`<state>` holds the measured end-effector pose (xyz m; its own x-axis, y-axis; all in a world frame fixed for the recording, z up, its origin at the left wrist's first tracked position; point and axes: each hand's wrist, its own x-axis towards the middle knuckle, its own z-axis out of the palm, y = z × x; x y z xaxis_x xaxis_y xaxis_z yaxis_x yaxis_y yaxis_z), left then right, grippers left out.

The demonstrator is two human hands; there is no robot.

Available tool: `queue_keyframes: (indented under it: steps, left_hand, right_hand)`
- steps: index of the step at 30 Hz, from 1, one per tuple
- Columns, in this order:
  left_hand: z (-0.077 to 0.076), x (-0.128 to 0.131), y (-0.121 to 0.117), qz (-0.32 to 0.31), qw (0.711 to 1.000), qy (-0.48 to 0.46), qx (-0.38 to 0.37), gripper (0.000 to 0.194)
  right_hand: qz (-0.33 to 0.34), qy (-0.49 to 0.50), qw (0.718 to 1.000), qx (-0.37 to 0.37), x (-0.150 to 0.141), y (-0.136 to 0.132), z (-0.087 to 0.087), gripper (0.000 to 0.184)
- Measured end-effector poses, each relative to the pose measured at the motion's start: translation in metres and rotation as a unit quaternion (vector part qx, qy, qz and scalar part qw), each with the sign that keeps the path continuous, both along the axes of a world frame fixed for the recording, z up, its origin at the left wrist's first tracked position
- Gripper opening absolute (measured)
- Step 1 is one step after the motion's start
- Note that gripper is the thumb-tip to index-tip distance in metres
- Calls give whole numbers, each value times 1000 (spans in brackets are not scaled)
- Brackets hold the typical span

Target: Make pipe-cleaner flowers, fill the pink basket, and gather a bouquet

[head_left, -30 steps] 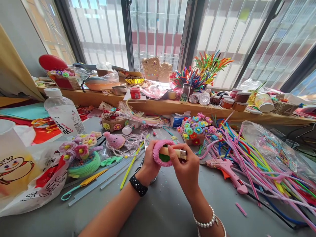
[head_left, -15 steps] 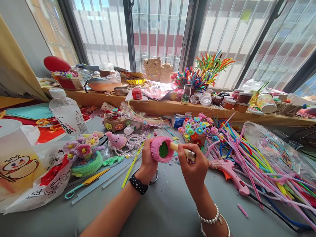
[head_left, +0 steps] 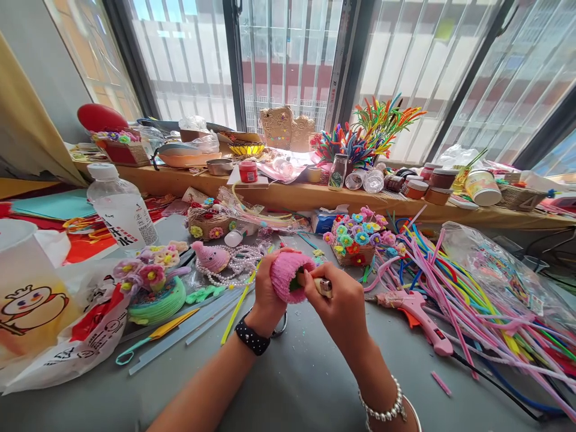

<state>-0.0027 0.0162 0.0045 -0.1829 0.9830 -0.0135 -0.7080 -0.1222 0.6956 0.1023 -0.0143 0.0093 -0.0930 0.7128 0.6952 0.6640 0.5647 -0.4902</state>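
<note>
My left hand (head_left: pixel 266 291) is wrapped round the side of a small fuzzy pink pot (head_left: pixel 288 273), held tilted above the table with its mouth towards my right hand. A little green shows inside the pot. In the fingers of my right hand (head_left: pixel 339 300) is what looks like a cream lighter (head_left: pixel 323 287) with a metal end. Its far end reaches into the pot's mouth and is hidden by my fingers and the rim. Right of my right hand lies a pink glue gun (head_left: pixel 416 309).
Pipe cleaners (head_left: pixel 477 300) spread over the right side. A flower basket (head_left: pixel 355 240), a pink yarn figure (head_left: pixel 213 257) and bead strings lie behind my hands. To the left are glue sticks (head_left: pixel 180 333), a green flower pot (head_left: pixel 157 300), a water bottle (head_left: pixel 121 210) and a drink cup (head_left: pixel 31 294).
My right hand has moved left and up to the pot, and the lighter's end has gone into its mouth. The pot's opening has turned, so less green shows.
</note>
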Motion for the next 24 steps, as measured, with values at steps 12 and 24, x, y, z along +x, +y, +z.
queue_keyframes:
  steps: [12,24]
  left_hand:
    - [2,-2,5,9,999,-37,-26,14]
    - [-3,0,7,-46,991,-50,-112,15]
  right_hand:
    - [27,97,994,-42,0,-2,2,15]
    - [5,147,988,-51,3,6,-6,16]
